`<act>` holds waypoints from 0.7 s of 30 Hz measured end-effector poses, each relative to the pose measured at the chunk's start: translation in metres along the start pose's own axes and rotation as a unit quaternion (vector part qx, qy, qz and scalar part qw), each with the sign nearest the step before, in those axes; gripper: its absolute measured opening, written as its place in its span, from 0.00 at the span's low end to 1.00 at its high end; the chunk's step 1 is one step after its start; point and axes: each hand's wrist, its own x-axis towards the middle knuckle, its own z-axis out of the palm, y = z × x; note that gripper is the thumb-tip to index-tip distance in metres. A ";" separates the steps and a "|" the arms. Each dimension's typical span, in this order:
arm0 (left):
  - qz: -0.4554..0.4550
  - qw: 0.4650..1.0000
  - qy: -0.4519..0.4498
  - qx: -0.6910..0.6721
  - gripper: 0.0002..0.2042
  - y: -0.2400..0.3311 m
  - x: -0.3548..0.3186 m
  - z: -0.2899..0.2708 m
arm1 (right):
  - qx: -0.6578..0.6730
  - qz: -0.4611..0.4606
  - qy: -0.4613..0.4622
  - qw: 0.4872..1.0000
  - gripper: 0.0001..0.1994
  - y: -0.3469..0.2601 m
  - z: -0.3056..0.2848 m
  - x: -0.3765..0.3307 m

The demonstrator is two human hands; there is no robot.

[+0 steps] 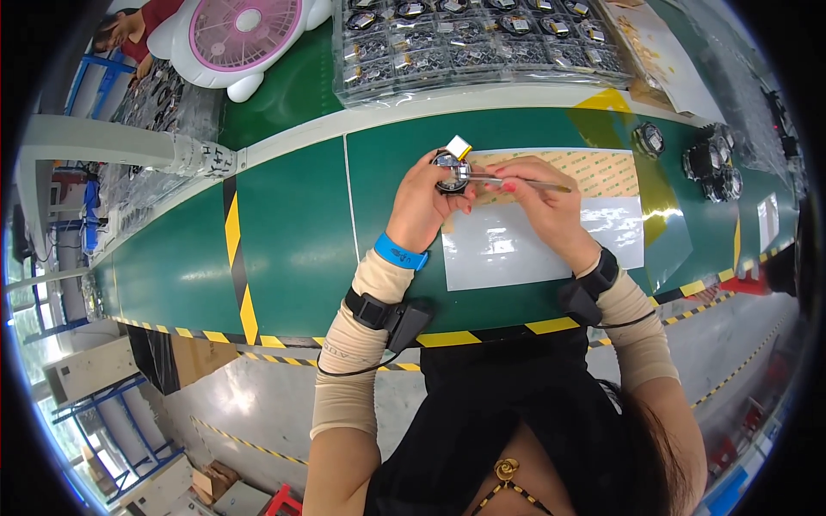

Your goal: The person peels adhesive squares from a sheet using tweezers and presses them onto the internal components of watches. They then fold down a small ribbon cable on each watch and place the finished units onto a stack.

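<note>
Fingers of left hand half-hide round part — right hand pinches tweezers.

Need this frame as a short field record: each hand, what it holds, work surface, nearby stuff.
left hand: grips a small round black part with a small silver and yellow piece on top
right hand: holds metal tweezers, tips at the round part
surface: green bench with yellow-black edge stripes
under hands: white sheet, tan perforated sheet behind it
right side: cluster of round black parts on the bench
far side: trays of parts; pink and white fan
wrists: blue band on left, black straps on both
</note>
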 end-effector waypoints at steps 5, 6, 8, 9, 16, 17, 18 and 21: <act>0.006 1.000 0.024 -0.011 0.17 0.000 -0.005 0.007 | -0.035 -0.017 -0.039 0.998 0.06 -0.001 -0.002 0.001; 0.006 1.000 0.023 -0.010 0.17 0.001 -0.005 0.007 | -0.023 -0.005 -0.040 0.999 0.07 -0.001 -0.003 0.001; -0.003 1.000 0.004 -0.003 0.16 0.002 -0.005 0.003 | 0.043 0.031 -0.024 0.998 0.07 0.000 -0.002 0.001; -0.008 1.000 -0.007 0.001 0.16 0.002 -0.005 0.002 | 0.109 0.067 -0.009 0.992 0.07 0.001 -0.002 0.001; -0.013 0.998 -0.054 -0.003 0.17 -0.001 -0.001 0.001 | 0.205 0.225 0.009 0.953 0.09 -0.008 -0.008 0.006; -0.009 0.997 -0.071 -0.008 0.18 -0.001 0.002 0.004 | 0.237 0.247 0.023 0.939 0.10 -0.008 -0.012 0.007; -0.011 0.996 -0.085 -0.008 0.18 -0.002 0.001 0.002 | 0.268 0.267 0.038 0.925 0.11 -0.010 -0.015 0.008; -0.015 0.998 -0.056 -0.006 0.18 -0.003 -0.001 0.001 | 0.313 0.153 0.225 0.910 0.13 0.002 -0.035 0.025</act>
